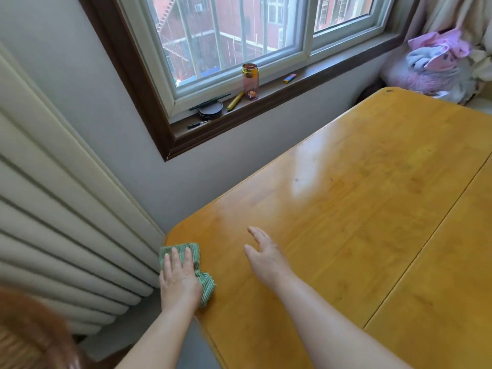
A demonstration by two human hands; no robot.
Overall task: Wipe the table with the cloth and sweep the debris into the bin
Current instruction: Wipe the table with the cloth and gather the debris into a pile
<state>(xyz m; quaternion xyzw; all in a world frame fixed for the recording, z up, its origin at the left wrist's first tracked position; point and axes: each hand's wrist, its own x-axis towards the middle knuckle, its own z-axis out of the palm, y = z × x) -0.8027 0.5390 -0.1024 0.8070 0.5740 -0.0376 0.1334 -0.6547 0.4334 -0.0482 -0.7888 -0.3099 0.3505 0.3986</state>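
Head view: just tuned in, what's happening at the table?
A person is wiping the table. The left hand presses the cloth flat on the table's corner nearest the radiator. The right hand is open over the tabletop, holding nothing.

A home room: wooden table (pixel 359 209), radiator (pixel 66 209), soft toys (pixel 436 62) by the window (pixel 239 35)

The scene is viewed through a single head-worn camera (wide-angle), aimed forward and down, close above one corner of the tabletop (pixel 346 214).
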